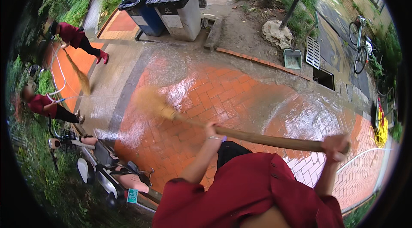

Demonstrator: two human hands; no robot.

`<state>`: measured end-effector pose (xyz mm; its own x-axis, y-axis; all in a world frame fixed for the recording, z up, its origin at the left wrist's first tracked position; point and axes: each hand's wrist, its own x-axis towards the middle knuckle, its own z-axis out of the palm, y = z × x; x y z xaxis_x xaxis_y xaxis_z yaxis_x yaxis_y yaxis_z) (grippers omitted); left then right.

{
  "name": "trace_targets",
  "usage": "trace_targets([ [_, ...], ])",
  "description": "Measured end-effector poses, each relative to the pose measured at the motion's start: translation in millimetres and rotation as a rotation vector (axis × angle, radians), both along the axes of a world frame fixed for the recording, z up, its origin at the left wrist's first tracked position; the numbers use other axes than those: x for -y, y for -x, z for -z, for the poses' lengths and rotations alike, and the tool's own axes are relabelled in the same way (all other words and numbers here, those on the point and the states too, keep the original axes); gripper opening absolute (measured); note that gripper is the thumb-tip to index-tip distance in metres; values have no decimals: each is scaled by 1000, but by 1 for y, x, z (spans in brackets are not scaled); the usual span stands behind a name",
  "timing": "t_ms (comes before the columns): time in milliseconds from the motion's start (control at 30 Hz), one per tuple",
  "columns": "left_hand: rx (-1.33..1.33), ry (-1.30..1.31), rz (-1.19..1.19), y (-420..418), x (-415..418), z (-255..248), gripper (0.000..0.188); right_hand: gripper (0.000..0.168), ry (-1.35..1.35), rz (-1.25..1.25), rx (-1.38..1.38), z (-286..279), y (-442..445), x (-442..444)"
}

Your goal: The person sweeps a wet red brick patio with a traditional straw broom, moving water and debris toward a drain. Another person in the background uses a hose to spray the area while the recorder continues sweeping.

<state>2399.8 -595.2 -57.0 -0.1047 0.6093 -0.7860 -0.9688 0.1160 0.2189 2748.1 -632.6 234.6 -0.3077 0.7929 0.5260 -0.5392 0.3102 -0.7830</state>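
A long wooden-handled straw broom point(267, 138) lies slantwise across the view, held in both hands. My left hand point(212, 131) grips the handle partway down, nearer the bristles. Around the top end of the handle is closed my right hand point(335, 147). The broom's bristle head point(153, 104), blurred, is over wet orange brick paving point(209, 96) at the left centre. Muddy water point(251, 109) covers part of the bricks, and light glints off it.
Two people point(72, 36) point(45, 107) stand at left, one with a broom, one with a spraying hose. Two lined wheeled bins point(185, 18) point(145, 22) stand beyond the paving. A parked scooter point(106, 170) borders the lower left. At right are a green dustpan point(293, 59), an open drain point(323, 79) and a bicycle point(361, 44).
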Motion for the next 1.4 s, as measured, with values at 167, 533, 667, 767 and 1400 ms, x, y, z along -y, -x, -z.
trace_targets([
  [167,-306,110,-34,163,69,62,12,9,206,-398,238,63,166,-41],
  [533,-256,21,323,66,-60,46,14,11,53,-69,267,38,109,-17],
  [667,34,23,567,-82,-88,87,8,12,160,452,296,18,34,60],
  [767,-100,73,965,-199,-67,12,9,18,189,904,305,-4,1,132],
  [1400,152,-28,751,-168,21,-47,12,11,-67,450,-27,-54,-89,156],
])
